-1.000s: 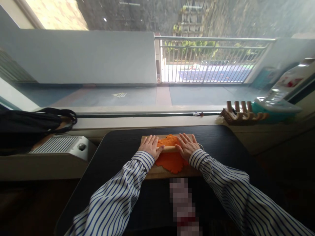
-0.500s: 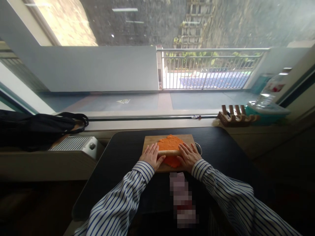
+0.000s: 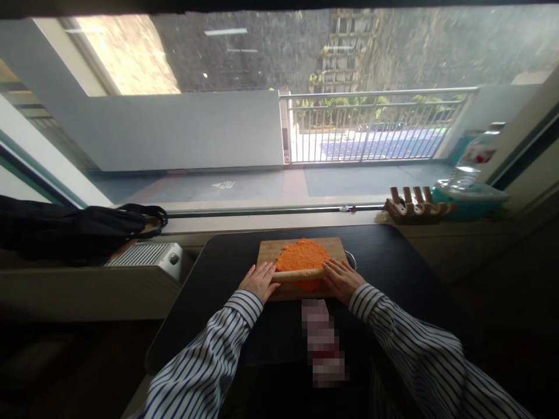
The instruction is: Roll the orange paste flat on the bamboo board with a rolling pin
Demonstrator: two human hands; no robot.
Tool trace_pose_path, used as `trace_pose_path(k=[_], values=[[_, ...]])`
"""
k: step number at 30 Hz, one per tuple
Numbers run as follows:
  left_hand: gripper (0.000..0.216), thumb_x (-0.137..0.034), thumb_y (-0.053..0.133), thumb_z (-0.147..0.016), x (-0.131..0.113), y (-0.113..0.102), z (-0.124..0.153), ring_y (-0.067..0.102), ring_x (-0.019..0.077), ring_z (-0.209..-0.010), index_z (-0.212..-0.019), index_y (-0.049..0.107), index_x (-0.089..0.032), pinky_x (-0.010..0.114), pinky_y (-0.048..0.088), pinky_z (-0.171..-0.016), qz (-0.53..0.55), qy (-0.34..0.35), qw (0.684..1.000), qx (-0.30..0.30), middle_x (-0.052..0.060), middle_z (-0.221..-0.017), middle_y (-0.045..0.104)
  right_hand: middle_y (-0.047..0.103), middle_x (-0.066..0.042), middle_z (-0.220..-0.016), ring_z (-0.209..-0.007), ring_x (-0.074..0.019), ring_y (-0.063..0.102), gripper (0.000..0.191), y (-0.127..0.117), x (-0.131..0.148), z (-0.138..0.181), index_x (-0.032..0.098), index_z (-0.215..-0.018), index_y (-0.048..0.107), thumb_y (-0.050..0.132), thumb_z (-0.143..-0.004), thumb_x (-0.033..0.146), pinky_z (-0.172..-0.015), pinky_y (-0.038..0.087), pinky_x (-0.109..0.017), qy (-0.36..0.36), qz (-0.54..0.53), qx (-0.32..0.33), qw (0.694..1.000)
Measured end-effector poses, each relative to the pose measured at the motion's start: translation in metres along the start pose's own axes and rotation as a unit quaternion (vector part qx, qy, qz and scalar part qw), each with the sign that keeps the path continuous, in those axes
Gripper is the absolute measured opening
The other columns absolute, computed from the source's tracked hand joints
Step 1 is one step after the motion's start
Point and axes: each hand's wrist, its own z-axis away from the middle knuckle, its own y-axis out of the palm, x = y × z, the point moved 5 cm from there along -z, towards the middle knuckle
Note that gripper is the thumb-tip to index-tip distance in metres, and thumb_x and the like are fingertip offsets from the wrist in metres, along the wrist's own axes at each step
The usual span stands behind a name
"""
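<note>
A flat orange sheet of dough [image 3: 303,255] lies on a wooden cutting board [image 3: 267,250] on the dark table. Across its near part runs a pale wooden rolling pin [image 3: 299,275], and a strip of dough shows on the near side of it. My left hand [image 3: 259,281] grips the pin's left end, fingers over the top and thumb on the near side. At the other end, my right hand [image 3: 343,279] holds the pin the same way. Both hands hide the pin's ends.
The black table [image 3: 218,279] stands against a window sill. A metal ring handle [image 3: 351,259] juts from the board's right side. On the sill are a wooden rack [image 3: 414,208], a teal box [image 3: 478,201] and a plastic bottle [image 3: 476,154]. A black bag [image 3: 78,230] lies at left; a blurred pinkish item [image 3: 321,326] is near the front.
The rolling pin has come slightly nearer to me, showing more dough beyond it. My hands have shifted outward, farther apart along the pin. The camera view has shifted a little.
</note>
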Motion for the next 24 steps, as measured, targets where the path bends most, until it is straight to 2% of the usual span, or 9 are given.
trace_pose_path(k=[4, 11, 16, 24], values=[[0.040, -0.034, 0.047, -0.082, 0.002, -0.012, 0.003, 0.047, 0.0257, -0.118, -0.118, 0.054, -0.019, 0.048, 0.032, -0.100, 0.009, -0.015, 1.000, 0.006, 0.012, -0.127, 0.052, 0.047, -0.011, -0.132, -0.125, -0.0253, 0.037, 0.041, -0.003, -0.010, 0.004, 0.015, -0.127, 0.046, 0.036, -0.088, 0.025, -0.102, 0.030, -0.049, 0.017, 0.004, 0.018, 1.000], [0.030, -0.028, 0.054, -0.075, 0.004, -0.022, 0.006, 0.057, 0.0249, -0.102, -0.104, 0.062, -0.021, 0.043, 0.040, -0.093, 0.026, -0.027, 0.999, 0.003, 0.009, -0.108, 0.065, 0.056, -0.009, -0.123, -0.117, -0.0236, 0.046, 0.038, -0.006, -0.027, 0.017, 0.020, -0.123, 0.051, 0.043, -0.086, 0.025, -0.100, 0.031, -0.048, 0.021, 0.010, 0.001, 1.000], [0.032, -0.023, 0.055, -0.074, 0.008, -0.023, 0.008, 0.059, 0.0251, -0.095, -0.104, 0.062, -0.020, 0.039, 0.046, -0.083, 0.003, -0.052, 0.999, 0.018, 0.008, -0.104, 0.066, 0.060, -0.008, -0.117, -0.109, -0.0231, 0.052, 0.037, -0.004, -0.037, 0.022, 0.022, -0.118, 0.055, 0.050, -0.082, 0.026, -0.099, 0.033, -0.044, 0.029, 0.008, -0.008, 1.000], [0.037, -0.020, 0.058, -0.071, 0.016, -0.019, 0.009, 0.059, 0.0222, -0.094, -0.108, 0.058, -0.017, 0.034, 0.046, -0.085, 0.053, -0.074, 0.996, 0.004, 0.007, -0.104, 0.066, 0.063, -0.008, -0.112, -0.104, -0.0229, 0.055, 0.037, -0.009, -0.037, 0.023, 0.021, -0.115, 0.058, 0.055, -0.078, 0.024, -0.096, 0.036, -0.042, 0.042, -0.001, -0.023, 0.999]])
